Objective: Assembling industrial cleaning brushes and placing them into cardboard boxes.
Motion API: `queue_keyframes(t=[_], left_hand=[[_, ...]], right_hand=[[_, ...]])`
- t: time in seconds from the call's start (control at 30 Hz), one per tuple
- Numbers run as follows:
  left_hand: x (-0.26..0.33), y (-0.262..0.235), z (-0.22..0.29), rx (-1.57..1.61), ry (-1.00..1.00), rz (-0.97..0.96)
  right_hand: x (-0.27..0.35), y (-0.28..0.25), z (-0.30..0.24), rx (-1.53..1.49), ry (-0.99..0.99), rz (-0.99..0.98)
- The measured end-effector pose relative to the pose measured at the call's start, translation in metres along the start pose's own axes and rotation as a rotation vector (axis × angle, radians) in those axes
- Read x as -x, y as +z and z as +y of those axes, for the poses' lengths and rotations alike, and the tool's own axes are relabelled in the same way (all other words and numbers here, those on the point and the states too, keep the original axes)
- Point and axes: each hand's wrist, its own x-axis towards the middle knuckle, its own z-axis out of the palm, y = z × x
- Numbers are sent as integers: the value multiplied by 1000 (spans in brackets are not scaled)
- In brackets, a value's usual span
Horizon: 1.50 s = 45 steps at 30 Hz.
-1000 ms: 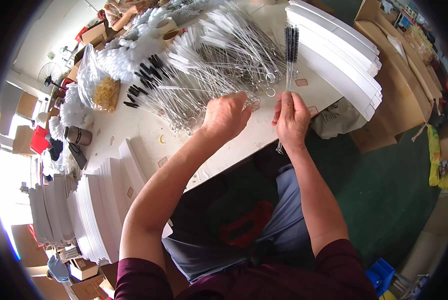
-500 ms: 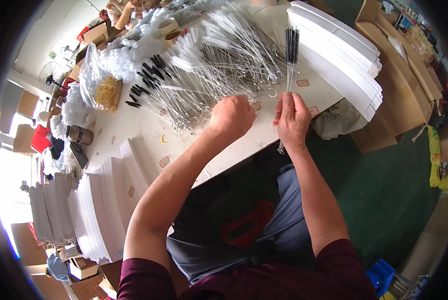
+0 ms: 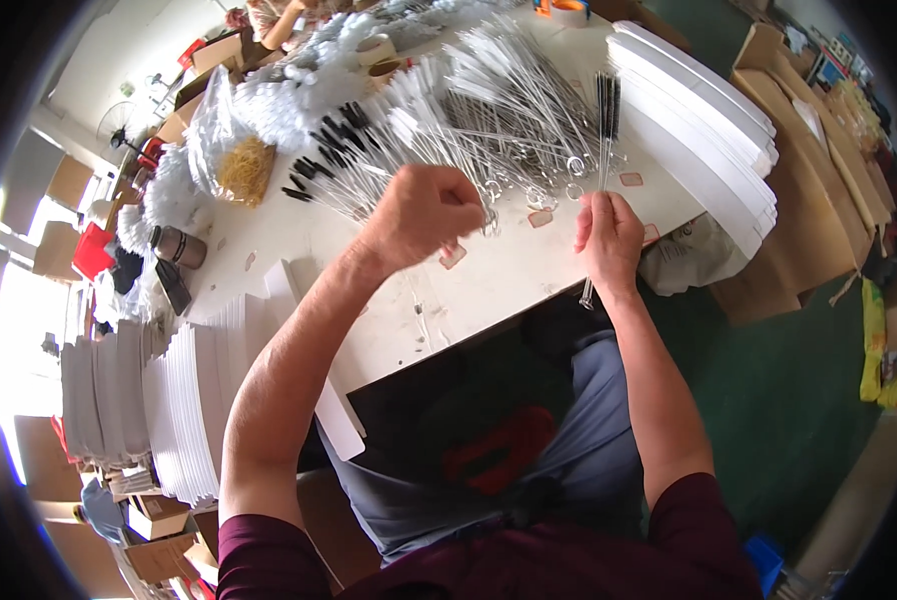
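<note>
The right hand (image 3: 609,240), just right of centre frame, is closed on a small bundle of thin wire brushes (image 3: 605,130), held upright with black bristle tips toward the top of the frame and the wire ends poking out below the fist. The left hand (image 3: 424,215) is curled into a fist at centre frame, knuckles up over the table (image 3: 389,300); I cannot tell whether it grips a brush. Compared with a second ago, that left hand has drawn away from the right and up toward the big heap of loose brushes (image 3: 449,110) in the upper middle, which reads as a reach for another piece to add to the bundle. The right hand has barely shifted. Further out, stacks of white card sheets (image 3: 699,120) fan along the upper right, more white stacks (image 3: 159,400) at lower left, and a bag of yellow rubber bands (image 3: 241,170) sits upper left.
</note>
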Motion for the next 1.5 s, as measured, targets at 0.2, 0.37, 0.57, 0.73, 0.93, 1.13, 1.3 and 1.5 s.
queue_keyframes(t=[0.2,0.37,0.57,0.73,0.93,1.13,1.3,1.5], left_hand=[[46,-13,-18,30,-1,110],[55,-10,-29,-371,284,59],[68,-12,-43,-160,157,172],[72,-15,-54,134,99,288],[83,-3,-60,99,98,314],[98,-10,-70,92,198,461],[115,-29,-56,271,203,460],[116,-111,-61,468,257,622]], right_hand=[[17,12,0,9,79,-190],[32,37,-6,-5,179,-316],[37,65,-2,-19,277,-334],[52,96,-10,-179,458,-455],[54,110,-8,-447,624,-621],[49,109,-14,-274,544,-468],[35,100,15,10,200,-375],[37,104,20,405,-8,-321]])
